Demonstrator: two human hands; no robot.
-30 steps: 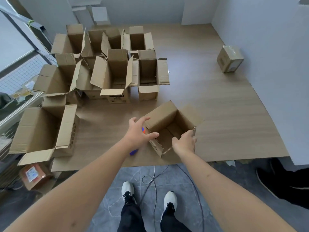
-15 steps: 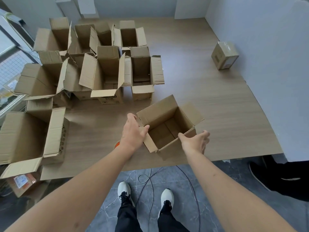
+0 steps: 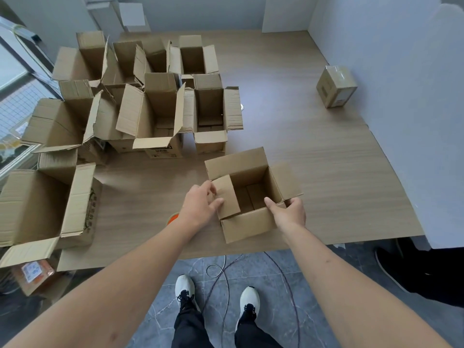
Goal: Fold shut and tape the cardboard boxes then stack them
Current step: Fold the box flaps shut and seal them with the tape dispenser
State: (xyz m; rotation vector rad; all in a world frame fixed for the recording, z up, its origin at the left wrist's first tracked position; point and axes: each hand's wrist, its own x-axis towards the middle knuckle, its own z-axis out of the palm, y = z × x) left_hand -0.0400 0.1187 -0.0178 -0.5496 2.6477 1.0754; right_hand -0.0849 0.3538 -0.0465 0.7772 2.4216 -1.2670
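We're at the near edge of the wooden platform with one small open box right in front of us, top flaps still up.

Left hand: fingers curled around the left short flap, thumb on its upper face, so it grips the flap, which is tipped inward over the box opening.

Right hand: at the box's near-right corner, thumb over the near wall's top edge, fingers wrapped around the corner where the right flap hinges. It grips the box there. The right flap and the far flap stand open; the near flap hangs down the front.

An orange tape roll sits on the platform just beside the left wrist, mostly hidden by it.

A cluster of open boxes fills the far-left part of the platform, and a larger open box sits at the near left. One sealed box sits alone near the right wall, well apart from the rest. Nothing is stacked.
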